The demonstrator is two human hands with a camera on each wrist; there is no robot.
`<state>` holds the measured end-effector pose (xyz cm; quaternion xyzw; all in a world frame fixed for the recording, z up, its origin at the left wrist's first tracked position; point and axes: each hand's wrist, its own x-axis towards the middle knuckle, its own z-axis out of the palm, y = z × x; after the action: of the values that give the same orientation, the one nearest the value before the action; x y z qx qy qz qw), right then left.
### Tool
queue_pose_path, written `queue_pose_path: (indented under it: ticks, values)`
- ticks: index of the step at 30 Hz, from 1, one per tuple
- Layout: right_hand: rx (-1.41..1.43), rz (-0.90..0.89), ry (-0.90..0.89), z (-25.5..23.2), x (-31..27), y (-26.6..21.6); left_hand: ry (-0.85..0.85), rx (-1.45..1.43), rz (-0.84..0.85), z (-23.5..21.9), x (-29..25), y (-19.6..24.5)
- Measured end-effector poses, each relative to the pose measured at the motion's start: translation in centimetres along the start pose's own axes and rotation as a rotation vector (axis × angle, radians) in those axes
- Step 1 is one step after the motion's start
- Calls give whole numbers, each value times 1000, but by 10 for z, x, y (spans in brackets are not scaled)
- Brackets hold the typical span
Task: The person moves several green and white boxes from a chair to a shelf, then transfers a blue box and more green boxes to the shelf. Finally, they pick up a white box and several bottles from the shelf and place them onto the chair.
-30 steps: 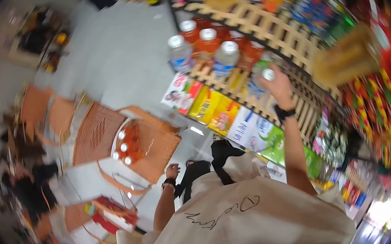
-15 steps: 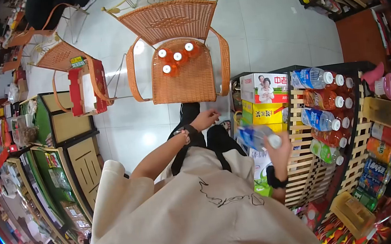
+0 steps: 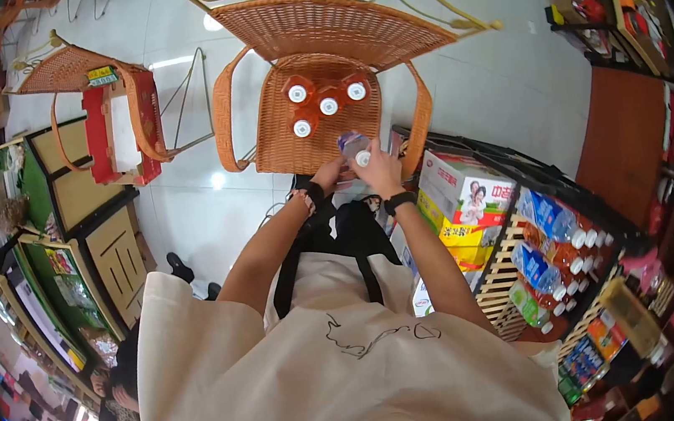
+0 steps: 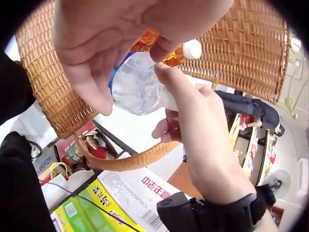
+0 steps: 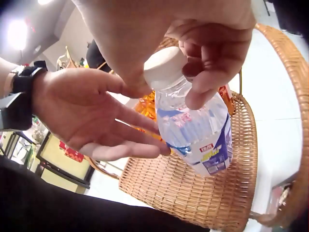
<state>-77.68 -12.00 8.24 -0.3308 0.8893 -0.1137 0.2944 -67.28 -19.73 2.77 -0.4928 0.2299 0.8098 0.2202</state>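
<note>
My right hand (image 3: 380, 167) pinches a clear plastic bottle (image 5: 198, 130) near its white cap. A blue and white label wraps the bottle, which tilts over the front of a wicker chair seat (image 5: 145, 186). My left hand (image 5: 96, 113) is beside the bottle, palm turned toward it and fingers extended, with the fingertips right at its side. In the head view the left hand (image 3: 331, 175) is just left of the bottle (image 3: 352, 143). Several orange drink bottles (image 3: 328, 105) with white caps stand grouped on the seat, beyond both hands.
Right of the chair, stacked cartons (image 3: 471, 202) stand beside a slatted wooden rack (image 3: 495, 300) holding blue-labelled bottles (image 3: 539, 268) and orange ones. The chair's armrest (image 3: 418, 120) rises close by the right hand. Another wicker chair with a red box (image 3: 144, 116) is at left.
My right hand has carried the blue-labelled bottle from the rack at the right over to the chair seat. The left hand has come forward beside it. The body has turned toward the chair.
</note>
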Motion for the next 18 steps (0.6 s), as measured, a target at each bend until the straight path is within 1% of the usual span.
queue_pose_path:
  ticks: [1, 2, 3, 4, 5, 6, 8, 9, 12, 13, 14, 15, 16, 17, 18]
  values:
    - [-11, 40, -33, 4, 13, -2, -50, -13, 29, -3, 6, 6]
    - [-24, 83, -66, 8, 25, -2, -43, -30, 13, -4, 12, 12]
    - [-48, 108, -103, 10, 36, -2, -67, -108, 6, -6, 20, 16]
    - [-50, 112, -122, 15, 47, 0, -91, -183, 0, -7, 29, 21]
    - [-90, 93, -135, 18, 56, 3, -132, -172, 26, -8, 36, 23]
    - [-127, 72, -148, 22, 63, 6, -126, -183, 12, -5, 41, 24]
    - [-145, 52, -181, 24, 73, 6, -15, -148, 27, 4, 47, 28]
    - [-124, 52, -162, 25, 76, 6, 53, -148, 103, 9, 48, 30]
    - [-122, 57, -143, 26, 86, 5, 42, -171, 98, 7, 55, 35]
    - [-126, 53, -137, 24, 87, 2, 48, -226, 131, 4, 57, 35]
    - [-127, 49, -128, 22, 89, 0, 45, -230, 126, 2, 59, 33]
    - [-95, 103, -164, 18, 90, -3, 39, -181, 144, 0, 54, 37]
    - [-95, 109, -154, 19, 92, -3, 28, -125, 166, 0, 51, 45]
    - [-79, 86, -171, 20, 93, -1, 88, -147, 147, 4, 47, 49]
    - [-63, 69, -188, 18, 93, -1, 71, -129, 147, 3, 51, 53]
